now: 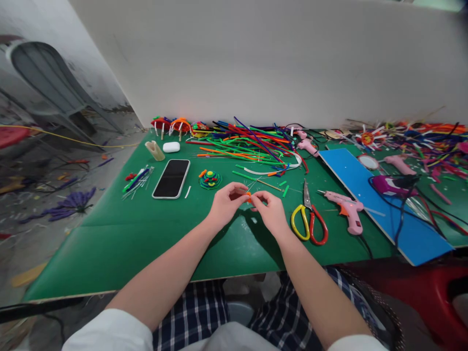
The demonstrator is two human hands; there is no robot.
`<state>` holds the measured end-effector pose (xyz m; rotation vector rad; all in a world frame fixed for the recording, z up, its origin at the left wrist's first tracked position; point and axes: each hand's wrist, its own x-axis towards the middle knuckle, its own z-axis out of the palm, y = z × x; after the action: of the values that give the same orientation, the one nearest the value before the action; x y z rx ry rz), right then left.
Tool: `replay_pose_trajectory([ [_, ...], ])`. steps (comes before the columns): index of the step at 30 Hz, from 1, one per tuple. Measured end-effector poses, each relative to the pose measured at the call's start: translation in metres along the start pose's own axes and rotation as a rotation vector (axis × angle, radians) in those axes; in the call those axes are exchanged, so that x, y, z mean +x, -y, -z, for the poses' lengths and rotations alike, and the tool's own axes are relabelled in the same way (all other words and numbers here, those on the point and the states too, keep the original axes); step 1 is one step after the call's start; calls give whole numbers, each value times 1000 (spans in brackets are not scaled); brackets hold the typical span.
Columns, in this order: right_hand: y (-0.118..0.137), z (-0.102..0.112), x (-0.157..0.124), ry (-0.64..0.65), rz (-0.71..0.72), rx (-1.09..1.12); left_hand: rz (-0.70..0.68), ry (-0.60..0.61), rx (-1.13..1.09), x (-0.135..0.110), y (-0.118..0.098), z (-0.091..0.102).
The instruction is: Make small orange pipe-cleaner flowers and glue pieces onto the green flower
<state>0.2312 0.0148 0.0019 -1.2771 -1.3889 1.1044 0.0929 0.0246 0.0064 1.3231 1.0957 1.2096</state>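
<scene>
A small orange piece [249,196] is held just above a green bench [146,239], pinched at the fingertips of a person's left hand [227,204] and right hand [269,208], which nearly meet in front of the body. The fingers [239,187] of each hand are drawn together on it, though they hide most of its shape and the exact grip of each is hard to tell. The likeliest mishap is a slip: so little of the piece shows that a slight uneven pull could bend it or send it onto the bench. Dropped there, it could be lost among the cut green bits [285,190], the wooden stick [269,184] and the thin strands just beyond the fingertips. To the right lie scissors [309,206], blades pointing away from the person, close enough that a careless sweep of the right forearm could knock them. Beyond them a pink glue gun [345,205] rests on its side, nozzle toward the scissors; whether it is hot cannot be told, but a burn is possible if it is. Its dark cord [366,247] runs to the bench's near edge, where a snag could drag the tool along.
</scene>
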Motion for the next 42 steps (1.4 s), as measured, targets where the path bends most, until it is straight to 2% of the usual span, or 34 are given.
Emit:
replay_pose_trajectory([
  [3,1,-3,1,2,-118,126,-40,-40,53,-3,2,-3],
  [7,0,-5,2,-7,-197,199,-82,-102,160,-4,4,-6],
  [15,-1,0,3,-51,-151,218,83,-60,-66,0,3,-5],
  [20,-1,1,4,-2,-169,233,51,-54,-37,0,1,-4],
  [25,0,3,5,-35,-192,292,17,-41,-21,-1,1,-4],
  [30,0,4,6,-125,-228,402,-45,-99,176,-6,1,-7],
  [35,-1,3,5,-53,-243,438,-119,-118,322,-10,1,-10],
  [42,1,1,4,-41,-244,473,-36,-131,214,-8,1,-10],
])
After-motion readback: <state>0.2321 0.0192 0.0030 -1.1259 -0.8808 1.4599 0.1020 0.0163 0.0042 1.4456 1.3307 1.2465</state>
